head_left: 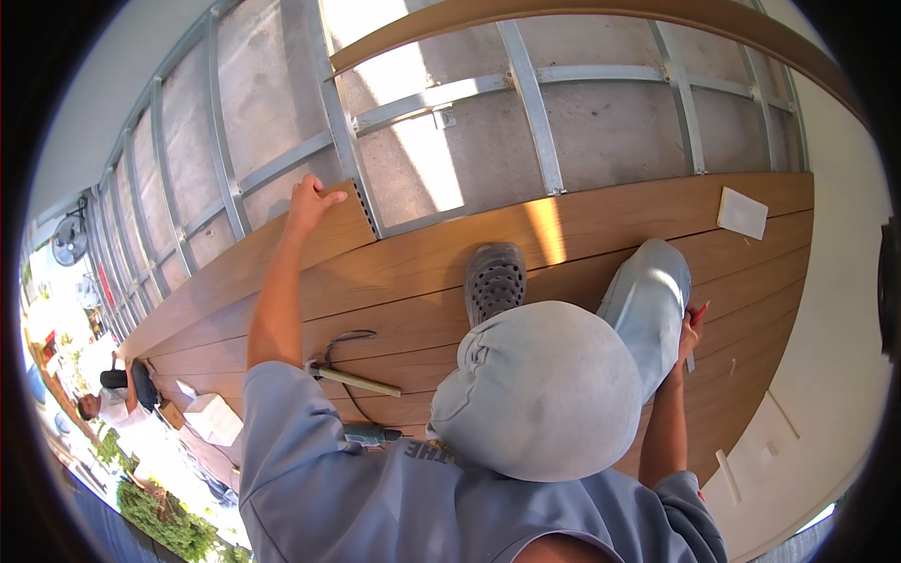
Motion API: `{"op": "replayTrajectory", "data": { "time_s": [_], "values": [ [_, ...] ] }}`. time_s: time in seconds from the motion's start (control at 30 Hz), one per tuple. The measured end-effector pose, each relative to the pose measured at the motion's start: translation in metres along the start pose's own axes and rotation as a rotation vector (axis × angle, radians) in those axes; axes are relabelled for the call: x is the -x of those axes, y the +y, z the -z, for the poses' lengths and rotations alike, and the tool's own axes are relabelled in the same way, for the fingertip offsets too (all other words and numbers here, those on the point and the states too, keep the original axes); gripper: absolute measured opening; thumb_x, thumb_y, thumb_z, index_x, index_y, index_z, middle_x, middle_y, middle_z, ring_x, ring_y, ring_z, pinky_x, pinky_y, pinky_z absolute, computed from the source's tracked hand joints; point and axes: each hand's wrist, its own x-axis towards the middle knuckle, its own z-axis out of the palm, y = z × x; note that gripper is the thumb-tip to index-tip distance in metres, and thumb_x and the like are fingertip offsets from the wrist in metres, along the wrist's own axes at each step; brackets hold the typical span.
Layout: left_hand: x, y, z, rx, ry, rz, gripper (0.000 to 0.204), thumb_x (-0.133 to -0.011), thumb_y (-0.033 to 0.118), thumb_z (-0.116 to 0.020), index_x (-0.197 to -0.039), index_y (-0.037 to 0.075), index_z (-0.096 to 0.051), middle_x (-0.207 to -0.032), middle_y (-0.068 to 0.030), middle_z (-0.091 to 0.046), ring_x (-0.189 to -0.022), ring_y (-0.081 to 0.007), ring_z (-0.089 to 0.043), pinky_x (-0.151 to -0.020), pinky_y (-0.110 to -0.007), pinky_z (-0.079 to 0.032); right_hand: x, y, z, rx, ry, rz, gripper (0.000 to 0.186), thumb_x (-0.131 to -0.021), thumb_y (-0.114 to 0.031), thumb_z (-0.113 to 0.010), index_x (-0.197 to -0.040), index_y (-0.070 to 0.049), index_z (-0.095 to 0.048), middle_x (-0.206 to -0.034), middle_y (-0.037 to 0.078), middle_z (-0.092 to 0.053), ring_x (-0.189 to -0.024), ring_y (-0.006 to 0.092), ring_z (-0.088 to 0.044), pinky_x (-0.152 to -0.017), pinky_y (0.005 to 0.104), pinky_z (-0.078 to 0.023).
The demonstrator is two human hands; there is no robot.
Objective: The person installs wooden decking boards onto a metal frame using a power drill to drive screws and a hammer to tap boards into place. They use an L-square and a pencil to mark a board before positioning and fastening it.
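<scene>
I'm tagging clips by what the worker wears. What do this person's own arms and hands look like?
Both arms are bare from a short sleeve down. The sleeves belong to a loose grey-blue T-shirt. The left hand and the right hand wear no gloves, and no watch, band or ring shows on either wrist or hand.

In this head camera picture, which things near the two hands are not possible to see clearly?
- Right hand: its red tool is too small to identify; bent knee covers part.
- Left hand: grips the wooden plank; fingers behind the edge hidden.
- Power tool: shoulder partly covers it.
- Hammer: head half hidden by the arm.
</scene>
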Motion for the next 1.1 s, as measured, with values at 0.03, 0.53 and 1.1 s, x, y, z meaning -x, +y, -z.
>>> {"op": "replayTrajectory", "data": {
  "time_s": [0.03,0.53,1.1],
  "values": [
    [-0.002,0.011,-0.01,0.007,-0.002,0.0,0.058,-0.077,0.046,-0.088,-0.087,0.003,-0.051,-0.085,-0.0119,-0.057,-0.085,-0.027,-0.053,-0.076,-0.041,-0.047,-0.003,0.003,0.002,0.006,0.003,0.004,0.014,-0.095,-0.002,-0.05,-0.09,-0.002,-0.064,-0.079,0.002,-0.061,-0.067,0.0103,-0.052,-0.063,0.026,-0.044],
    [0.002,0.021,-0.029,-0.311,0.172,-0.14,0.068,-0.078,0.04,-0.085,-0.129,0.0,-0.062,-0.131,-0.0169,-0.056,-0.126,-0.0376,-0.051,-0.107,-0.048,-0.042,-0.012,0.012,0.003,0.026,0.025,-0.016,0.015,-0.096,-0.004,-0.051,-0.094,0.001,-0.065,-0.077,0.005,-0.063,-0.068,0.0136,-0.053,-0.065,0.0276,-0.044],
    [-0.02,0.226,-0.158,-0.182,0.434,-0.383,0.071,-0.077,0.053,-0.082,-0.122,0.002,-0.06,-0.12,-0.0128,-0.055,-0.122,-0.0351,-0.047,-0.108,-0.051,-0.035,-0.008,0.038,0.004,0.068,0.086,-0.036,0.017,-0.095,-0.009,-0.053,-0.098,-0.001,-0.068,-0.078,0.003,-0.064,-0.069,0.0122,-0.054,-0.064,0.0282,-0.045]
  ]
}}
